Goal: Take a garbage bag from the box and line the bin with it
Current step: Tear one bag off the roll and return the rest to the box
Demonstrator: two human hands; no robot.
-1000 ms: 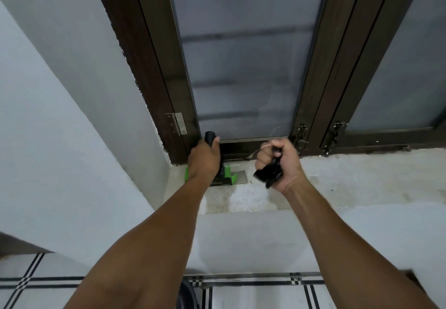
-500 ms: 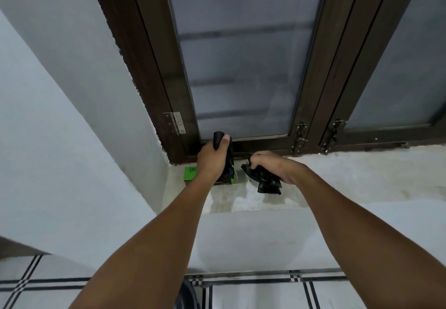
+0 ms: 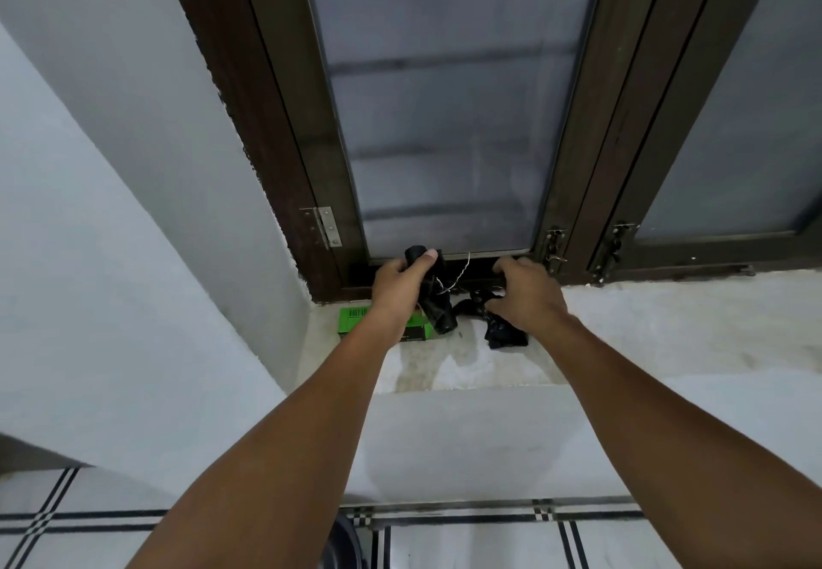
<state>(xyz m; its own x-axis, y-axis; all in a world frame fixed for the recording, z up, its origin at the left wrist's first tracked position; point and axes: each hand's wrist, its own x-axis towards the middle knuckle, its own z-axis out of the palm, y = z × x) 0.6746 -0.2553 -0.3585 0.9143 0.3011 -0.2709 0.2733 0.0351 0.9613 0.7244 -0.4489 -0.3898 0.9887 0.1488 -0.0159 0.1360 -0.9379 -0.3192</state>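
A green box (image 3: 356, 318) lies on the window sill (image 3: 667, 332), partly behind my left wrist. My left hand (image 3: 396, 286) grips a black roll of garbage bags (image 3: 433, 297) upright over the box, thumb near its top end. A thin pale string (image 3: 458, 277) curls off the roll. My right hand (image 3: 525, 295) holds the loose black bag (image 3: 505, 330) that stretches from the roll, and a crumpled part of it hangs below my palm onto the sill. A dark curved rim, probably the bin (image 3: 344, 544), shows at the bottom edge between my forearms.
A frosted window (image 3: 445, 101) in a dark brown frame rises right behind the sill, with latches (image 3: 554, 246) at its base. A white wall (image 3: 111, 212) closes in on the left. Tiled floor (image 3: 489, 542) with black lines lies below.
My right hand has moved the loose bag rightward away from the roll, turning palm-down. My left hand has lifted the roll a little above the box.
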